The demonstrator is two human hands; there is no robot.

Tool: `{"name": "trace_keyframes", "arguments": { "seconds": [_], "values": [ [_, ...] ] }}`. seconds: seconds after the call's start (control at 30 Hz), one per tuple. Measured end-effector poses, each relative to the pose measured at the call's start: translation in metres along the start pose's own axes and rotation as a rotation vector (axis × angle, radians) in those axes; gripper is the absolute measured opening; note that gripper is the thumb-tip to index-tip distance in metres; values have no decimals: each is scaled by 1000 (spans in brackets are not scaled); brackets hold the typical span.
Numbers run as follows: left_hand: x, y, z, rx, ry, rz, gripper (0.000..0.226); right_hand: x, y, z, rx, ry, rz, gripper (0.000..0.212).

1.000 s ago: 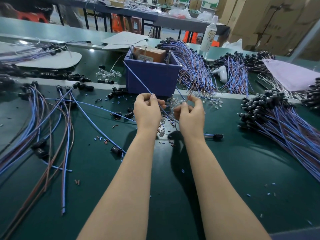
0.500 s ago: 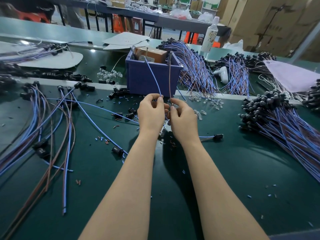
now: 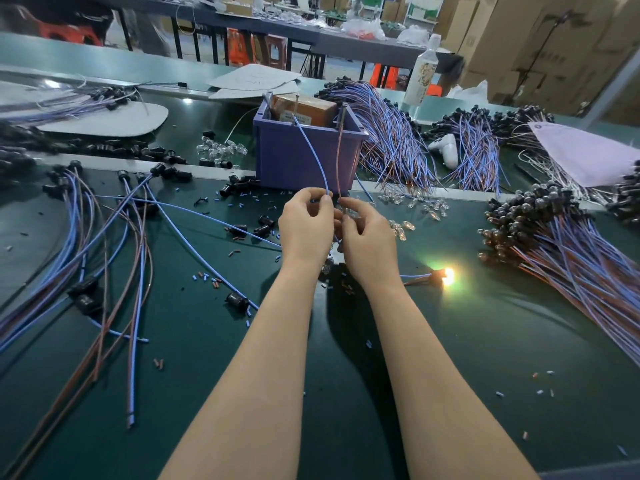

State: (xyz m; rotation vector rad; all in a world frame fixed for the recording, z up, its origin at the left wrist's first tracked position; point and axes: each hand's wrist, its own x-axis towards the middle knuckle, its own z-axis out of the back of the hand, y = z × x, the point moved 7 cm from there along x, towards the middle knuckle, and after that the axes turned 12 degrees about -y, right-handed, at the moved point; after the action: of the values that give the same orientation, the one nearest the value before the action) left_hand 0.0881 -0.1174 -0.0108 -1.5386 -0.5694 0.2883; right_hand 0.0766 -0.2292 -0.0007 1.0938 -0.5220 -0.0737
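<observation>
Worktop (image 3: 450, 358) was dark green matting, littered with short blue and brown insulation offcuts (image 3: 207, 278). Step in hand looked like the light-up test: the lamp (image 3: 447, 274) on the lead lay on the mat just right of the right wrist, glowing.

Left hand (image 3: 304, 230) pinched the blue wire (image 3: 313, 150) between thumb and fingertips. Right hand (image 3: 367, 244) pinched the brown wire (image 3: 338, 157) the same way, with the hands almost touching. Both wires were thin, round and flexible.

Loose clear bulbs (image 3: 429, 206) lay just beyond the hands. The wires arced up to the purple bin (image 3: 304, 168), a matte plastic box. Their ends reached two upright metal posts (image 3: 296, 102) at its rim, though actual contact was too small to confirm.

Next move, my read: lift both ends off without bridging them, then park the lead with the bulbed bundle (image 3: 554, 244) at right and grab another.
</observation>
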Motion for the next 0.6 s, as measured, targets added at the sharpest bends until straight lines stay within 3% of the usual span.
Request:
{"name": "trace_keyframes", "arguments": {
  "seconds": [0.13,0.27,0.33,0.5,0.57,0.6],
  "values": [
    [2,-1,3,40,-34,-13,11,-1,4,1,-5,37,37,26],
    [0,-7,0,-92,49,95,13,-2,18,2,-12,195,101,22],
    [-1,-28,-4,-71,82,-6,13,2,28,13,-70,204,163,20],
    [-20,-103,-36,-36,186,-296,11,28,55,76,-204,-70,341,19],
    [-35,-113,-56,66,203,-286,29,36,58,121,-70,-288,320,19],
    [-47,-109,-72,102,281,-187,41,37,54,144,22,-407,287,18]
  ]
}}
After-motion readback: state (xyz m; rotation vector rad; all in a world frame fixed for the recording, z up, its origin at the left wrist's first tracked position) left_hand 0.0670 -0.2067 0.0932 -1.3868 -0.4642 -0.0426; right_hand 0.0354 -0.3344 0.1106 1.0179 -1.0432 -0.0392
